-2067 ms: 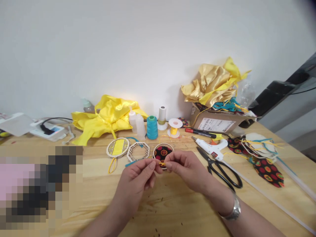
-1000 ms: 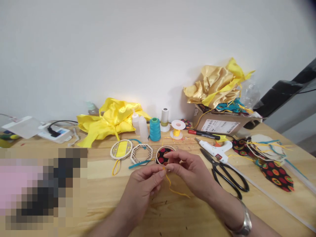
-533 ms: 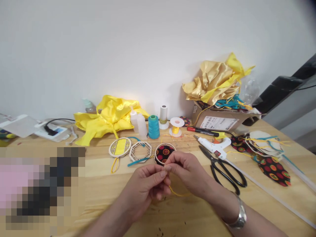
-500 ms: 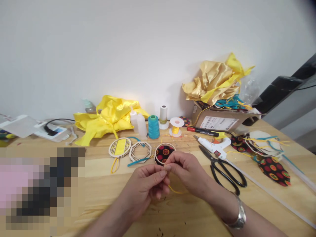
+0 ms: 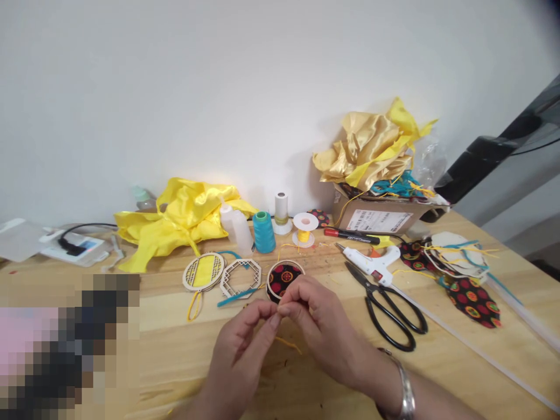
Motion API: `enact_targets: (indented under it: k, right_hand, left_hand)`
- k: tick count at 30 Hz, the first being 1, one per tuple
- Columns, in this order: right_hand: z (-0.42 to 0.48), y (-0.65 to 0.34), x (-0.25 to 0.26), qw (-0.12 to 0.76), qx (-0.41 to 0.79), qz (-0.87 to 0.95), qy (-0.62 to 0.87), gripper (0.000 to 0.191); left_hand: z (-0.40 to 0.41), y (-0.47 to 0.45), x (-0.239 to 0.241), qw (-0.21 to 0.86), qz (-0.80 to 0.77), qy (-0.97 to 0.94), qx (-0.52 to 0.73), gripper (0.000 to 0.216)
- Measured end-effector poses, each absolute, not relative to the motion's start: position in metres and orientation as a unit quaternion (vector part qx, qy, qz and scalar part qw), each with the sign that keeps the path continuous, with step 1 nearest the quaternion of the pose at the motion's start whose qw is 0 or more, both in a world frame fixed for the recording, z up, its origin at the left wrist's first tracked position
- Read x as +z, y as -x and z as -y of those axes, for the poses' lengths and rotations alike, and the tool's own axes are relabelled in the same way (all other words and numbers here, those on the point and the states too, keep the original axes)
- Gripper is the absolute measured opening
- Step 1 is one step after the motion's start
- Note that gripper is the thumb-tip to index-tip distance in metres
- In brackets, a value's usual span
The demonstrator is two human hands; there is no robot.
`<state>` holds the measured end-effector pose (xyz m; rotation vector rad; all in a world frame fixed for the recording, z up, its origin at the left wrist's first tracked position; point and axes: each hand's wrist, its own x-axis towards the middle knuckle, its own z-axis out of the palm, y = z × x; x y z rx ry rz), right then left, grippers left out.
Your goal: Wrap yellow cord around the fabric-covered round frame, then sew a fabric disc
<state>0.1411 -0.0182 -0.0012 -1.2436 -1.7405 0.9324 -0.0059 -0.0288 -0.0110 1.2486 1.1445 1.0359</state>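
In front of me, the fingertips of my left hand [image 5: 242, 353] and my right hand [image 5: 321, 329] meet in a pinch. Both are closed on a thin yellow cord [image 5: 289, 345]; its loose end hangs below them, and the pinched part is hidden by the fingers. Just behind the fingertips lies a round wooden frame backed with dark patterned fabric [image 5: 284, 280], its lower edge partly covered by my right hand. An octagonal wooden lattice frame [image 5: 224, 280] with a teal cord across it sits to the left. Beyond that is a round lattice frame with yellow fabric [image 5: 205, 272] and a yellow loop.
Black-handled scissors [image 5: 371, 291] and a white glue gun [image 5: 371, 262] lie right of my hands. Teal thread [image 5: 264, 233], a yellow cord spool [image 5: 305, 223] and white bottles [image 5: 242, 233] stand behind. A cardboard box [image 5: 406, 219] and crumpled yellow fabric [image 5: 175, 216] line the wall.
My view has shifted slightly, so the table things appear further left and lower. Both hands keep their pinch; the yellow cord's end now sticks out below the fingertips where it curved toward my right wrist.
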Motion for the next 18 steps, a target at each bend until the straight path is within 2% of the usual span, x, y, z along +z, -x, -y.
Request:
enact_targets:
  k: [4, 11, 18]
  right_hand:
    - [0.021, -0.139, -0.003, 0.417, 0.337, 0.703, 0.467, 0.011]
    - [0.017, -0.14, -0.006, 0.443, 0.324, 0.705, 0.449, 0.011]
    - [-0.012, -0.164, -0.004, 0.523, 0.283, 0.577, 0.56, 0.012]
  left_hand:
    - [0.03, 0.006, -0.016, 0.601, -0.484, -0.464, 0.436, 0.014]
    - [0.024, 0.01, -0.018, 0.622, -0.486, -0.436, 0.432, 0.011]
    - [0.008, 0.018, -0.012, 0.617, -0.505, -0.315, 0.516, 0.016]
